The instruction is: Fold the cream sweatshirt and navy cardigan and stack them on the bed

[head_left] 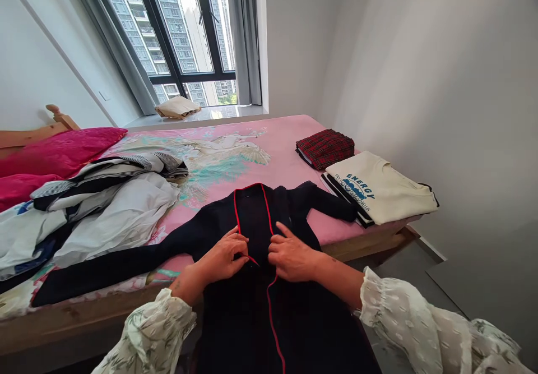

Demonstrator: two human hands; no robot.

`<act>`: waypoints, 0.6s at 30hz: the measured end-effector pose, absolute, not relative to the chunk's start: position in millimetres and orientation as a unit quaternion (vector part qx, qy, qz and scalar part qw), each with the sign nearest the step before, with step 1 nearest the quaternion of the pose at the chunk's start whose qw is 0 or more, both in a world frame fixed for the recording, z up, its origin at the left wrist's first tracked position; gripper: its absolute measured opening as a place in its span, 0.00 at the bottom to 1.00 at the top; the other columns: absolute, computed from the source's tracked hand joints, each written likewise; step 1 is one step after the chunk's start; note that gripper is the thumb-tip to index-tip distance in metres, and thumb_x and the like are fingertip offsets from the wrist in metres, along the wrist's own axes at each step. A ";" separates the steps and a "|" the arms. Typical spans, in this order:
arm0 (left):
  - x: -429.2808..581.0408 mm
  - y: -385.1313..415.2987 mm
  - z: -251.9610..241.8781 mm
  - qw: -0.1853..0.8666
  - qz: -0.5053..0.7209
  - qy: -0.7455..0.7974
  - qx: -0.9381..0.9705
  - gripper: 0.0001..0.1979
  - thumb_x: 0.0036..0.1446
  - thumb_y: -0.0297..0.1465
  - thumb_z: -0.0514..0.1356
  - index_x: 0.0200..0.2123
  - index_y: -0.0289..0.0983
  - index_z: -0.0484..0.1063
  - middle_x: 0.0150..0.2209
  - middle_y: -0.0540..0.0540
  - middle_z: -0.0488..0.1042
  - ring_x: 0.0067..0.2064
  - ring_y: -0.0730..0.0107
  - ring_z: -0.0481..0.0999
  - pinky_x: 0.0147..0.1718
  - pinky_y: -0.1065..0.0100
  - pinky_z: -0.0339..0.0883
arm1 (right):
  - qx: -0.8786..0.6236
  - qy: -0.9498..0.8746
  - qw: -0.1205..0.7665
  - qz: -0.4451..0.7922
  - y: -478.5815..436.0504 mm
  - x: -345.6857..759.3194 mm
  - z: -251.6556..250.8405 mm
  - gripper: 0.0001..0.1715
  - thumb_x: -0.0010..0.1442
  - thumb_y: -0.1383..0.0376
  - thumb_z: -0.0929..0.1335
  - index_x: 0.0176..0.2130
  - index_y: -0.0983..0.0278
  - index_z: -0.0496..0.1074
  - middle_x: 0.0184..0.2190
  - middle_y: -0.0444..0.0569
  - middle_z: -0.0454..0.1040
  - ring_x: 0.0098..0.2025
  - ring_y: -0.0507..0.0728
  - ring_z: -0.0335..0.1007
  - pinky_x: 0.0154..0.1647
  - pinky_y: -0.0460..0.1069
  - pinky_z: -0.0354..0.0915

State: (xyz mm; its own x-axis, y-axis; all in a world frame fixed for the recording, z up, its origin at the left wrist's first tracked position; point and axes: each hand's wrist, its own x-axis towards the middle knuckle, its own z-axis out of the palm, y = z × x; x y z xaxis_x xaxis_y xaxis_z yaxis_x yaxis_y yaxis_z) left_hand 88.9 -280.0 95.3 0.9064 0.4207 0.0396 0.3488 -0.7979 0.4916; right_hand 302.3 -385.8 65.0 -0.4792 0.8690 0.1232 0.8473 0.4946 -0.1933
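Observation:
A dark navy jacket with red piping lies spread over the near side of the bed, its lower part hanging over the edge toward me. One sleeve stretches out to the left, and the other reaches right to the folded clothes. My left hand pinches the red-trimmed front edge on the left of the neck opening. On the opposite front edge, my right hand is closed, gripping the piping with the thumb side up. The two edges are apart, with the dark inside of the jacket showing between them.
The pink patterned bed sheet covers the mattress. Rumpled clothes are heaped at left beside magenta pillows. Folded at right are a red plaid garment and a cream shirt. A beige folded cloth rests on the windowsill.

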 end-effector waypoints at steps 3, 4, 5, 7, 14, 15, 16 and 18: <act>78.2 -287.7 100.5 0.258 0.086 0.215 0.938 0.07 0.53 0.30 0.54 0.28 0.42 0.72 0.27 0.51 0.72 0.32 0.69 0.71 0.60 0.59 0.46 | -0.474 -0.869 0.073 0.125 -389.7 286.7 68.8 0.09 0.53 0.67 0.65 0.34 0.63 0.73 0.24 0.48 0.74 0.32 0.58 0.71 0.53 0.57 0.56; 73.9 -289.7 100.4 0.250 0.091 0.226 0.937 0.07 0.54 0.31 0.54 0.28 0.42 0.72 0.26 0.51 0.72 0.31 0.69 0.70 0.59 0.59 0.49 | -0.496 -0.855 0.047 0.145 -391.4 286.5 69.7 0.09 0.53 0.67 0.64 0.34 0.64 0.73 0.23 0.49 0.74 0.29 0.58 0.71 0.47 0.56 0.61; 69.5 -291.6 99.2 0.238 0.092 0.241 0.937 0.07 0.53 0.33 0.55 0.29 0.42 0.72 0.27 0.50 0.72 0.32 0.69 0.70 0.56 0.60 0.54 | -0.526 -0.836 0.018 0.157 -393.4 288.9 70.5 0.08 0.53 0.67 0.64 0.33 0.65 0.73 0.24 0.52 0.74 0.28 0.59 0.72 0.41 0.54 0.63; 61.3 -295.8 93.9 0.215 0.072 0.275 0.934 0.08 0.51 0.39 0.58 0.28 0.41 0.73 0.28 0.49 0.73 0.34 0.66 0.71 0.48 0.63 0.60 | -0.580 -0.796 -0.036 0.167 -398.0 297.9 72.7 0.07 0.49 0.70 0.65 0.30 0.65 0.74 0.26 0.56 0.75 0.30 0.63 0.73 0.34 0.53 0.64; 50.8 -321.5 80.3 0.282 0.006 0.279 0.918 0.07 0.51 0.33 0.59 0.31 0.47 0.77 0.25 0.52 0.74 0.32 0.70 0.71 0.50 0.63 0.53 | -0.527 -0.789 0.061 0.310 -402.6 294.7 61.6 0.27 0.49 0.73 0.62 0.49 0.57 0.72 0.47 0.49 0.73 0.47 0.59 0.70 0.43 0.49 0.64; 49.3 -325.2 82.0 0.293 0.011 0.277 0.915 0.09 0.52 0.32 0.57 0.32 0.48 0.78 0.26 0.52 0.75 0.32 0.70 0.71 0.51 0.62 0.53 | -0.511 -0.781 0.074 0.350 -401.0 290.1 56.0 0.29 0.50 0.73 0.62 0.49 0.56 0.71 0.47 0.47 0.73 0.47 0.57 0.70 0.43 0.48 0.64; 47.2 -328.5 84.2 0.301 0.018 0.276 0.913 0.10 0.53 0.32 0.56 0.33 0.49 0.78 0.26 0.52 0.75 0.33 0.70 0.71 0.51 0.61 0.53 | -0.500 -0.773 0.079 0.383 -399.2 285.9 50.3 0.29 0.50 0.74 0.61 0.49 0.55 0.72 0.46 0.45 0.74 0.46 0.56 0.70 0.43 0.47 0.63; 42.1 -334.5 88.8 0.318 0.041 0.271 0.908 0.10 0.53 0.31 0.56 0.34 0.48 0.77 0.31 0.50 0.76 0.36 0.67 0.72 0.53 0.60 0.52 | -0.489 -0.763 0.069 0.418 -395.1 280.3 41.6 0.28 0.50 0.74 0.61 0.48 0.55 0.73 0.40 0.44 0.76 0.40 0.55 0.72 0.39 0.46 0.63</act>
State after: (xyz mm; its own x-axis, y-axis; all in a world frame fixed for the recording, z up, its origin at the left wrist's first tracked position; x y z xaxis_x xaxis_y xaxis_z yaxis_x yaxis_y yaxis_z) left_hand 42.1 -334.5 88.8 0.8499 0.5178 -0.0973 0.4652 -0.6507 0.6002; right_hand 280.3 -395.1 41.6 -0.5132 0.8029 -0.3033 0.6883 0.1739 -0.7043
